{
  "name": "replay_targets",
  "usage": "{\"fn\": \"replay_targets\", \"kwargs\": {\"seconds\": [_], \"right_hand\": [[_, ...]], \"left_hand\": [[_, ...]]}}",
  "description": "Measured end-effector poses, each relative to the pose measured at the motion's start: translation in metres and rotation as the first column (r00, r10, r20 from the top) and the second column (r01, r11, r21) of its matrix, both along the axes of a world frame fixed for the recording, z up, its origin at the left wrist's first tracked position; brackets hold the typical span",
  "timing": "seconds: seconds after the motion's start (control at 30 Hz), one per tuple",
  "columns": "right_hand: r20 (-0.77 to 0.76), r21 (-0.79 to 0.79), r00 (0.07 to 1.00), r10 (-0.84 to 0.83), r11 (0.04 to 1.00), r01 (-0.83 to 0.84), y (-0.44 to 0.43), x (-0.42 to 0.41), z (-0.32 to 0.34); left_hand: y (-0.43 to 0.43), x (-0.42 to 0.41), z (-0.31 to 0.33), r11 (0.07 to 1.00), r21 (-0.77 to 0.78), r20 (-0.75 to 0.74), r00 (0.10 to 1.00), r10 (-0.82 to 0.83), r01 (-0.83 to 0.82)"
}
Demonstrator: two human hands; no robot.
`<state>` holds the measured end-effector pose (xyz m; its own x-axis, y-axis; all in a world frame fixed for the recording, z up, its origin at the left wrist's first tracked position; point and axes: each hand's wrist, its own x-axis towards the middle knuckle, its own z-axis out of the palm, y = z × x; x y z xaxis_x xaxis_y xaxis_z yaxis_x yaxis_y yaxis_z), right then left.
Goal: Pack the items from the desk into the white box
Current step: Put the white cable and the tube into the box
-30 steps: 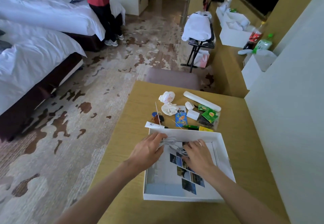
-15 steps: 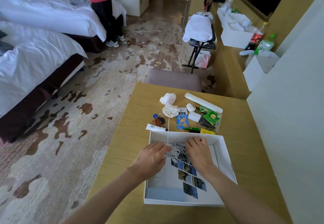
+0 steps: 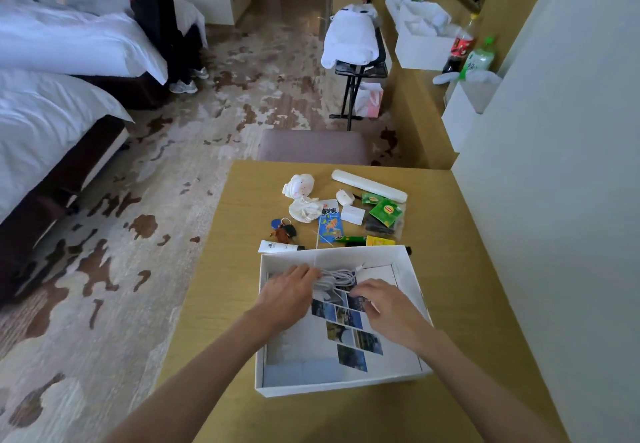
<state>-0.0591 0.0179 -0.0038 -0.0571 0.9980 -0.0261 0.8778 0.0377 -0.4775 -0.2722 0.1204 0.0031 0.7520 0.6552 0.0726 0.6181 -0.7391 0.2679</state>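
Note:
The white box [image 3: 329,389] lies open on the wooden desk [image 3: 460,269], with a sheet of small photos on its floor. A coiled white cable [image 3: 337,278] rests in the box's far half. My left hand [image 3: 287,295] grips the coil's left side. My right hand [image 3: 388,302] pinches its near right end. Beyond the box lie a white tube [image 3: 278,245], keys [image 3: 284,229], a blue packet [image 3: 330,222], a green pen [image 3: 349,239], a yellow packet [image 3: 380,241], green tea bags [image 3: 385,211], a small white carton [image 3: 352,215], two white cloth bundles [image 3: 299,185] and a long white case [image 3: 369,185].
A grey wall [image 3: 554,200] borders the desk on the right. A padded stool [image 3: 313,146] stands at the desk's far edge. Beds [image 3: 52,120] fill the left side, and a person in red stands beside them. A luggage rack with a white towel [image 3: 349,40] is further back.
Both hands have carried the cable a little toward the box's far wall and lowered it there. My right hand has slid back to the coil's near end.

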Motion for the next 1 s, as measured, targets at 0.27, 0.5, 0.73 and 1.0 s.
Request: {"fn": "replay_targets", "kwargs": {"seconds": [0.27, 0.5, 0.73, 1.0], "right_hand": [[-0.126, -0.117, 0.931, -0.344, 0.937, 0.33, 0.013, -0.006, -0.005], [-0.525, -0.413, 0.641, -0.56, 0.826, 0.383, 0.026, 0.001, -0.001], [-0.11, -0.274, 0.9, -0.423, 0.883, 0.382, 0.023, -0.006, -0.026], [-0.082, -0.247, 0.889, -0.451, 0.873, 0.421, 0.032, 0.0, -0.036]], "left_hand": [[0.012, 0.016, 0.018, 0.998, 0.049, 0.122, 0.992, 0.038, -0.044], [-0.004, 0.043, -0.015, 0.982, -0.186, 0.084, 0.996, -0.031, 0.046], [-0.005, 0.044, -0.039, 0.992, -0.105, -0.026, 0.997, -0.067, 0.064], [0.007, 0.026, -0.031, 0.995, -0.084, -0.028, 0.999, 0.044, -0.046]]}}
